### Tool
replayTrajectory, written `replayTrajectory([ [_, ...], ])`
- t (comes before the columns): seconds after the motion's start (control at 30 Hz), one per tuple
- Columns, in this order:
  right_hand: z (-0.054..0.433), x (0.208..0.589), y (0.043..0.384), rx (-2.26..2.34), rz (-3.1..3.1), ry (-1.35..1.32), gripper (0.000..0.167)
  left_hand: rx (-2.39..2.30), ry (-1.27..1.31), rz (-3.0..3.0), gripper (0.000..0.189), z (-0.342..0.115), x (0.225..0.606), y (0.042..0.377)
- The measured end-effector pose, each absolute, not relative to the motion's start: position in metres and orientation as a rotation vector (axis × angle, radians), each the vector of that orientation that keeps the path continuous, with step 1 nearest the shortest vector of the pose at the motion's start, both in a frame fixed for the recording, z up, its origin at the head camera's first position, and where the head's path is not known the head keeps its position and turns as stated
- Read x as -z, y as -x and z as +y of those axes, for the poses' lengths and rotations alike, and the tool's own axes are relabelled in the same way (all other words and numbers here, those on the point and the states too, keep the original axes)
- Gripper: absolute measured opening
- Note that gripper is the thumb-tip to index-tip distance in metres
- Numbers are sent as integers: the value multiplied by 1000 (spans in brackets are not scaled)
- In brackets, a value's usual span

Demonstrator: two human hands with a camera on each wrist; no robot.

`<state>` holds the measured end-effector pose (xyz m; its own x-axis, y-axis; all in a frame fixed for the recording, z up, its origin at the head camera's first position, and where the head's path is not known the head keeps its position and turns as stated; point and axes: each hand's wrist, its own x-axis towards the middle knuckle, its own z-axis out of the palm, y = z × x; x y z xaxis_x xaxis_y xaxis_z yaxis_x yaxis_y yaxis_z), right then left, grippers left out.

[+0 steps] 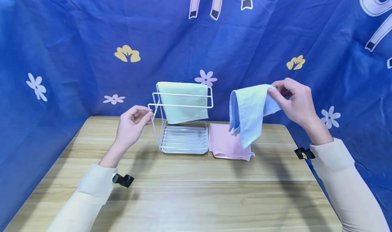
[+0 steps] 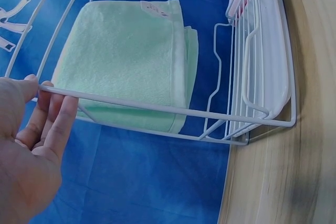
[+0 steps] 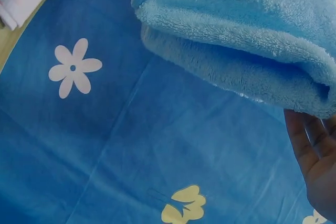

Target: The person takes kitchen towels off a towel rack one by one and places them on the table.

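Note:
A white wire rack [image 1: 184,105] with a slatted base and tray [image 1: 183,140] stands at the back of the table. My left hand [image 1: 133,124] pinches its left upright between thumb and fingers, which also shows in the left wrist view. Over the rack's rear bar hangs a folded mint-green towel [image 2: 123,59]. To the right, my right hand [image 1: 294,101] pinches a light blue towel [image 1: 249,109] by one corner, and the rest droops in folds above the table. Below it, a folded pink towel [image 1: 226,141] lies on the tabletop against the rack's right side.
The wooden table [image 1: 196,198] ends at a blue patterned cloth [image 1: 171,31] that hangs behind it and along both sides. Black straps with small devices sit on the left wrist [image 1: 123,180] and right wrist [image 1: 304,153].

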<state>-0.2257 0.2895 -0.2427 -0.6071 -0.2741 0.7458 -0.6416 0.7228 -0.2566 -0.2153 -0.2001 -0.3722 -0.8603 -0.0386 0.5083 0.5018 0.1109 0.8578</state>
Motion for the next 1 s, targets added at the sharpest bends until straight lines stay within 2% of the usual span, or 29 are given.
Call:
replayTrajectory([
  [0.37, 287, 263, 211, -610, -2290, -794, 4, 1785, 447, -1991, 13, -199, 374, 217],
  [1.0, 253, 308, 183, -670, -2461, -893, 7, 1782, 436, -1999, 15, -200, 373, 216],
])
